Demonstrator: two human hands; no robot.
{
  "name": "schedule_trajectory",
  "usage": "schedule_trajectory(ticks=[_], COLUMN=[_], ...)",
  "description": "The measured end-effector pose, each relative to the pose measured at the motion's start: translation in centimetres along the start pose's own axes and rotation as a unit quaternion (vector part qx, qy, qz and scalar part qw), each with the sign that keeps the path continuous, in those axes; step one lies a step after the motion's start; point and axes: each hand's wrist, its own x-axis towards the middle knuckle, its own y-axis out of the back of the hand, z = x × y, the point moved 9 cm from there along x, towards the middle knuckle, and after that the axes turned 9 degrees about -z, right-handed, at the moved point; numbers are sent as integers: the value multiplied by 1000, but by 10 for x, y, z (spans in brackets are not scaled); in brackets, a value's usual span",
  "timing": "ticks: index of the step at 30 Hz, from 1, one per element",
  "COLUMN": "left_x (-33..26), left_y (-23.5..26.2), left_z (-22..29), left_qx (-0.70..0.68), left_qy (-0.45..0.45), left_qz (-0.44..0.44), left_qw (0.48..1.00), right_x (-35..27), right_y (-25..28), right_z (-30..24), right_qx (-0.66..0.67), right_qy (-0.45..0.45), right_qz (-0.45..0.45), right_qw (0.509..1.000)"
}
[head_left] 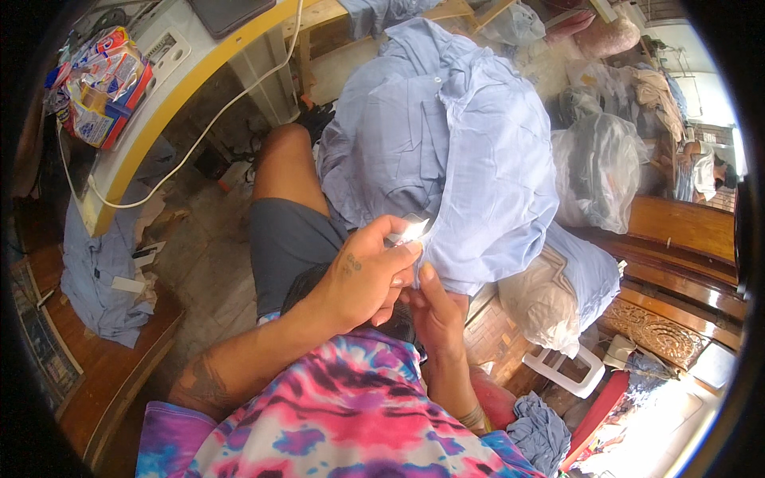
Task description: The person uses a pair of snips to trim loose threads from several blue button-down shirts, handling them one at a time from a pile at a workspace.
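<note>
A light blue shirt (494, 167) with a small white button lies spread over a rounded heap in front of my lap. My left hand (368, 267) is closed, with a small shiny white piece (410, 231) pinched between thumb and forefinger; glare hides what kind it is. Close beside it, my right hand (438, 307) pinches the near edge of the shirt with the thumb on top. Its other fingers are mostly hidden below. The two hands almost touch at the shirt's edge.
On the left, a yellow-edged table (191, 68) carries a colourful packet (103, 88) and a power strip (169, 54); a white cable (231, 103) hangs off it. To the right are clear plastic bags (598, 167), a stuffed sack (542, 299) and a carved wooden bench (661, 331). Another person sits far right.
</note>
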Motion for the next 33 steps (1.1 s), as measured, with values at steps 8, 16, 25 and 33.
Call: schedule_trajectory(ticks=[8,16,25,33], left_x=[1,-18,-37,-39], left_y=[-6,-13,7,-14], left_z=[-1,32,14,26], left_qx=[46,415,243,300], left_qy=[-1,-234,-34,-89], left_qz=[-15,10,59,27], left_qw=[999,879,968,950], right_x=[-4,31,33,27], right_y=[6,3,-3,-1], right_z=[0,-3,-5,4], right_qx=[-48,129,165,169], right_qy=[42,-21,1,-11], right_qz=[19,30,15,17], right_qw=[998,991,986,985])
